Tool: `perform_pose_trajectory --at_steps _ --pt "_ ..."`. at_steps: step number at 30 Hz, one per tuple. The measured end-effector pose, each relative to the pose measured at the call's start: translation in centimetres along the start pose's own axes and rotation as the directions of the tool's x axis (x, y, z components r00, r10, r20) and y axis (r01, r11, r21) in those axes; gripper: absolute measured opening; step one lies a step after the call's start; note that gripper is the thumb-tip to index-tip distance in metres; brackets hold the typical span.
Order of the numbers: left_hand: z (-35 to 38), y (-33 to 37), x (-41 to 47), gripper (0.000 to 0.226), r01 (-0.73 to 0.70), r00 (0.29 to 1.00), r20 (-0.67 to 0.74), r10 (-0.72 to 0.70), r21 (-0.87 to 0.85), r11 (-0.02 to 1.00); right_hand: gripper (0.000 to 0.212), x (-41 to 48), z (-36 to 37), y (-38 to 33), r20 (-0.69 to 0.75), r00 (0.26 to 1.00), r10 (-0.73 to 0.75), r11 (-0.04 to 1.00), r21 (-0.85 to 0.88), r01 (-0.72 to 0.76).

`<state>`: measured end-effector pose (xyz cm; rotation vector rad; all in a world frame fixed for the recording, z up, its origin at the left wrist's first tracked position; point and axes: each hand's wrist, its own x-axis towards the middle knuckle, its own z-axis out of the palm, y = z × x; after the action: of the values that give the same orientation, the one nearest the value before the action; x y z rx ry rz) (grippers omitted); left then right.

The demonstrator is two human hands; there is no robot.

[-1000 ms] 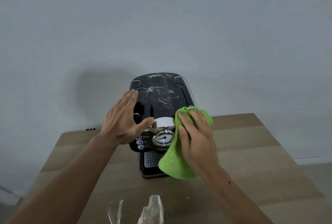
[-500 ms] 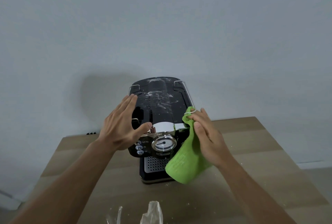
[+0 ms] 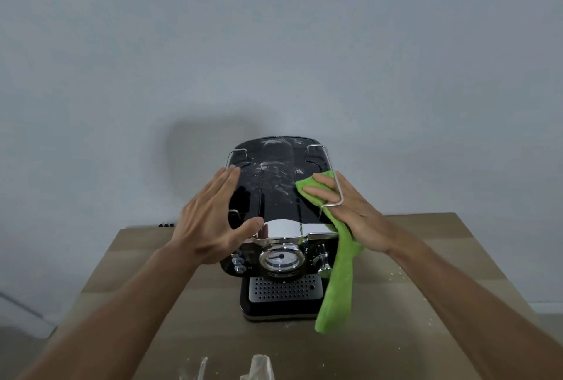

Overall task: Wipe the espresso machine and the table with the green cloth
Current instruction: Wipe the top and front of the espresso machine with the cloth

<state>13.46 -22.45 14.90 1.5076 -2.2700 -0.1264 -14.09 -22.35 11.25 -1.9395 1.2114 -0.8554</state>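
Green cloth [image 3: 336, 282]. Likely risk: snagging on the wire rail [image 3: 338, 193] that crosses the right hand's [image 3: 350, 212] fingers. Upper end lies flat under those straight, pressing fingers on the espresso machine [image 3: 274, 196] top; tail hangs below the palm. Left hand [image 3: 210, 221]: fingers extended, bracing the machine's side. Table [image 3: 441, 257]: scattered crumbs.

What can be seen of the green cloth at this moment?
The green cloth is a bright lime, soft-looking fabric. Its upper end lies on the black top of the espresso machine at the right edge, pressed by straight fingers of the right hand. The rest hangs down the machine's right side, its lower end near the table.
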Motion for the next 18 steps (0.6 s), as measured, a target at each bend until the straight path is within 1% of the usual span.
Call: perform_pose_trajectory --at_steps 1,2,5,7,8,11,12,13,14,16,18 --pt "0.0 0.0 0.1 0.107 0.004 1.0 -0.001 -0.004 0.011 1.0 0.039 0.7 -0.1 0.0 0.01 1.0 -0.011 0.999 -0.034 0.012" --pt "0.0 0.0 0.1 0.108 0.007 1.0 -0.003 -0.007 0.024 1.0 0.038 1.0 -0.1 0.0 0.021 1.0 -0.019 0.999 -0.029 0.019" --pt "0.1 0.1 -0.1 0.109 0.016 1.0 -0.012 -0.015 0.045 0.999 0.038 0.0 -0.1 0.3 0.084 0.996 -0.04 0.995 0.092 0.033" --pt "0.2 0.2 -0.2 0.109 0.013 1.0 -0.016 -0.012 0.05 0.999 0.038 -0.6 -0.5 0.8 0.116 0.986 -0.121 0.988 0.109 0.109" --pt "0.3 0.2 -0.2 0.109 0.016 1.0 -0.016 -0.015 0.055 0.998 0.039 -0.3 -0.8 1.1 0.123 0.981 -0.153 0.986 0.079 0.144" --pt "0.2 0.3 0.1 0.109 0.026 1.0 -0.019 -0.025 0.063 0.998 0.044 1.6 -1.2 1.1 0.102 0.979 -0.178 0.969 -0.156 0.193" --pt "0.1 0.3 0.2 0.109 0.025 0.999 -0.024 -0.023 0.07 0.997 0.045 1.9 -1.2 1.0 0.104 0.978 -0.18 0.96 -0.197 0.198" --pt "0.1 0.3 0.2 0.109 0.026 0.999 -0.031 -0.024 0.078 0.997 0.045 2.0 -1.1 0.9 0.11 0.977 -0.181 0.961 -0.191 0.2" --pt "0.1 0.3 0.1 0.109 0.031 0.999 -0.038 -0.028 0.085 0.996 0.043 1.7 -1.0 0.9 0.127 0.975 -0.182 0.971 -0.136 0.199" --pt "0.2 0.4 0.0 0.109 0.039 0.998 -0.046 -0.035 0.089 0.995 0.039 0.8 -0.8 1.1 0.17 0.971 -0.166 0.986 0.049 0.16" --pt "0.3 0.5 0.0 0.109 0.045 0.998 -0.052 -0.04 0.09 0.995 0.037 0.3 -0.8 1.0 0.212 0.964 -0.163 0.98 0.151 0.132"
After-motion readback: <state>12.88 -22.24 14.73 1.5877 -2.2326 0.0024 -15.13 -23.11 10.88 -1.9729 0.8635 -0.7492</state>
